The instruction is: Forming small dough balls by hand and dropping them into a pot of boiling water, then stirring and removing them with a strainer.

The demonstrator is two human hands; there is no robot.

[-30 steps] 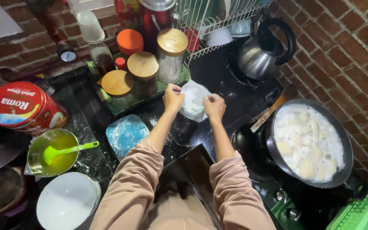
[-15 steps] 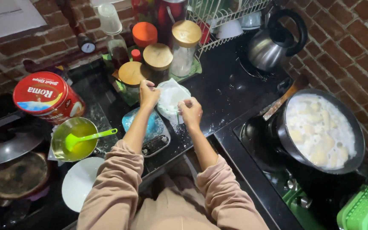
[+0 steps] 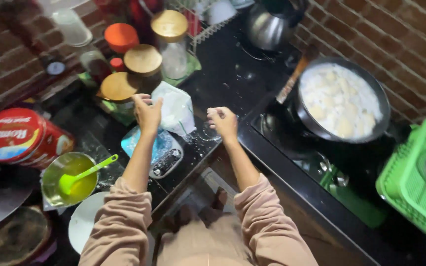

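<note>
My left hand [image 3: 147,112] grips the upper left edge of a white plastic bag [image 3: 177,109] that stands on the black counter. My right hand [image 3: 223,121] is off the bag, a short way to its right, with the fingers curled in and pinched together; whether something small is in them I cannot tell. Below the bag lies a blue kitchen scale [image 3: 155,148]. White specks are scattered on the counter between the hands.
A dark pan [image 3: 342,102] of white chunks in liquid sits on the stove at right, a kettle [image 3: 269,24] behind it. Lidded jars [image 3: 143,61] stand behind the bag. A red tin [image 3: 18,136], a bowl of yellow liquid with green spoon [image 3: 70,180], a white plate [image 3: 85,222] and a green basket [image 3: 417,180] surround me.
My right hand has let go of the bag and moved right, away from it. My left hand still holds the bag. The view has shifted right and closer.
</note>
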